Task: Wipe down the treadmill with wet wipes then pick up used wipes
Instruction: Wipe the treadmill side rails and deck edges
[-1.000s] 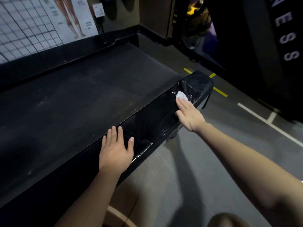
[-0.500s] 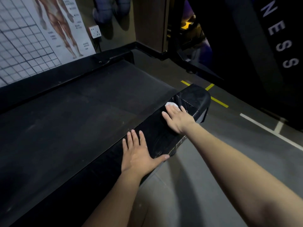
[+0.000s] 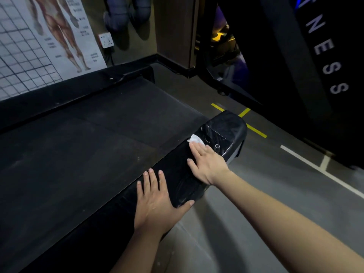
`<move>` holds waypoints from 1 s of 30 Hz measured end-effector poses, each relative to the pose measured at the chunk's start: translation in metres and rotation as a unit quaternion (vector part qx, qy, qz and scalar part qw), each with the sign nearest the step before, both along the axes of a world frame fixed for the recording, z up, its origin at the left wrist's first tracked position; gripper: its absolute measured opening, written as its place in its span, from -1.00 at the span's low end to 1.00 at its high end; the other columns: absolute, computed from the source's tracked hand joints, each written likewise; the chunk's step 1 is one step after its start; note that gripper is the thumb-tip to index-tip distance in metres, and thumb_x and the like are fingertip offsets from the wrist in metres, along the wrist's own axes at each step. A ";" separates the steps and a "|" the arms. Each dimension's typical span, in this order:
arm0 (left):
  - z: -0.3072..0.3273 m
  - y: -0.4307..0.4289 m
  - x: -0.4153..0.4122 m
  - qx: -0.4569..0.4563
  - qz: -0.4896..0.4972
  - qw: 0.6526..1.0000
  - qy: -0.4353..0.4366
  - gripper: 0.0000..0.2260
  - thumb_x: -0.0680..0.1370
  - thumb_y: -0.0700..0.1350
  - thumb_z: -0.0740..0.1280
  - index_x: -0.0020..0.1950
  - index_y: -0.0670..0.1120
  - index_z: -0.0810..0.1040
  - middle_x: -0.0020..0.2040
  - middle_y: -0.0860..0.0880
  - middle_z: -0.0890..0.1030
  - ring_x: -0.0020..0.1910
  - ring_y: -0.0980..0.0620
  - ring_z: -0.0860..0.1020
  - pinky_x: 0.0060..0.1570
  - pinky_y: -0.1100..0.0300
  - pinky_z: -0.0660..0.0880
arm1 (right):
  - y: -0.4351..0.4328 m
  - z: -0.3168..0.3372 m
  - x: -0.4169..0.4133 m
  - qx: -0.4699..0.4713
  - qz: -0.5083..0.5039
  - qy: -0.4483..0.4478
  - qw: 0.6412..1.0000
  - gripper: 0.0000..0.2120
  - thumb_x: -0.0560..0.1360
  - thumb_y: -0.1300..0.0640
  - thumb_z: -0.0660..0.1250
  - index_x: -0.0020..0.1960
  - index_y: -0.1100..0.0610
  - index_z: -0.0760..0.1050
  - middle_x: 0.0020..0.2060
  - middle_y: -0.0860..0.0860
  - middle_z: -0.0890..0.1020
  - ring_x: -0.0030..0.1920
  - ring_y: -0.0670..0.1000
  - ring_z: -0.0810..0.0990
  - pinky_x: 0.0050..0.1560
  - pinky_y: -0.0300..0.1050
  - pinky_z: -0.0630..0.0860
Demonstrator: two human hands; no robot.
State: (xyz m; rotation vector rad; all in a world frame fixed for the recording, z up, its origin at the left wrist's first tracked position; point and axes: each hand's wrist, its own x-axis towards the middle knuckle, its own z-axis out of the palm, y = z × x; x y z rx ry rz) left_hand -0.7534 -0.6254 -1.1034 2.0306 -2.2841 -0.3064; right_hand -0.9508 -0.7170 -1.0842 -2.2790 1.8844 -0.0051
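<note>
The treadmill's dark belt (image 3: 88,146) fills the left half of the view, with a glossy black side rail (image 3: 177,174) along its right edge that ends in a rounded cap (image 3: 226,125). My right hand (image 3: 206,164) lies flat on the rail with straight fingers, pressing a white wet wipe (image 3: 196,139) that sticks out past the fingertips. My left hand (image 3: 157,205) rests flat on the rail closer to me, fingers spread, thumb over the outer edge, holding nothing.
Grey floor (image 3: 275,194) with yellow and white lines runs along the right of the treadmill. A dark machine with lettering (image 3: 325,56) stands at the right. An anatomy poster (image 3: 49,36) and a wall socket (image 3: 106,40) are on the far wall.
My right hand has drawn the wipe back from the rail's end cap toward me. My left hand has shifted along the rail toward the cap, closer to the right hand.
</note>
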 end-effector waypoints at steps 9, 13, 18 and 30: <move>0.002 0.000 0.000 -0.003 0.001 1.000 0.006 0.20 0.32 0.66 -0.08 0.69 -0.17 -0.12 0.68 -0.25 -0.09 0.68 -0.17 -0.14 0.63 -0.14 -0.14 | -0.015 0.011 0.002 0.058 -0.053 -0.084 0.993 -0.46 0.65 -0.06 -0.06 0.62 -0.01 0.12 0.60 -0.01 0.18 0.58 0.21 0.12 0.53 0.10 0.17; -0.004 0.000 0.001 -0.028 0.007 0.999 0.024 0.19 0.33 0.65 0.04 0.66 -0.22 0.16 0.64 -0.29 0.16 0.65 -0.22 0.10 0.60 -0.21 0.07 | -0.024 0.025 0.012 0.034 -0.123 -0.092 0.988 -0.68 0.59 -0.04 0.05 0.22 0.07 0.41 0.17 0.13 0.56 0.17 0.25 0.53 0.00 0.03 0.37; -0.001 0.000 0.001 -0.014 0.002 1.000 0.018 0.20 0.32 0.65 -0.01 0.69 -0.19 0.00 0.67 -0.26 0.00 0.68 -0.19 -0.06 0.63 -0.18 -0.07 | -0.021 0.044 0.020 0.029 -0.153 -0.053 0.986 -0.66 0.62 0.00 0.04 0.16 0.16 0.47 0.00 0.14 0.57 0.07 0.21 0.50 0.08 0.06 0.43; -0.001 -0.002 0.001 -0.011 0.000 1.000 0.020 0.21 0.30 0.65 -0.05 0.69 -0.17 -0.06 0.68 -0.24 -0.05 0.68 -0.17 -0.11 0.63 -0.15 -0.13 | -0.025 0.041 0.022 0.020 -0.179 -0.069 0.981 -0.66 0.65 0.00 0.05 0.12 0.19 0.49 -0.05 0.17 0.58 -0.06 0.23 0.54 -0.13 0.02 0.38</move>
